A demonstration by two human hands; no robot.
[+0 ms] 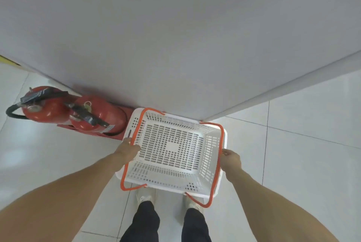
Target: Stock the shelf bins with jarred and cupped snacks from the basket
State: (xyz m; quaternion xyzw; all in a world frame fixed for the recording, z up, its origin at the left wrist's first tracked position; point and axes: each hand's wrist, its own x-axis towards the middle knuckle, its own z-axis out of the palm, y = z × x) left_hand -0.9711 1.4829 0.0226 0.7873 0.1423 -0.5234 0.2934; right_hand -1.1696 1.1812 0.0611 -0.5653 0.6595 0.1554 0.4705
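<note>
Beside the fire extinguishers (64, 111), the empty basket (172, 148) hangs over the floor, against the wall. Left hand (127, 151) and right hand (230, 160) each clasp a side rim by its orange handle. Judging it emptied, lower it level, both sides together.

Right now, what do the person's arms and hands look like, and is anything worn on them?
Both forearms are bare, with no sleeves in view. The left hand and right hand wear no gloves; no watch, ring or wristband is visible. Lower down, dark trousers and light shoes show.
</note>
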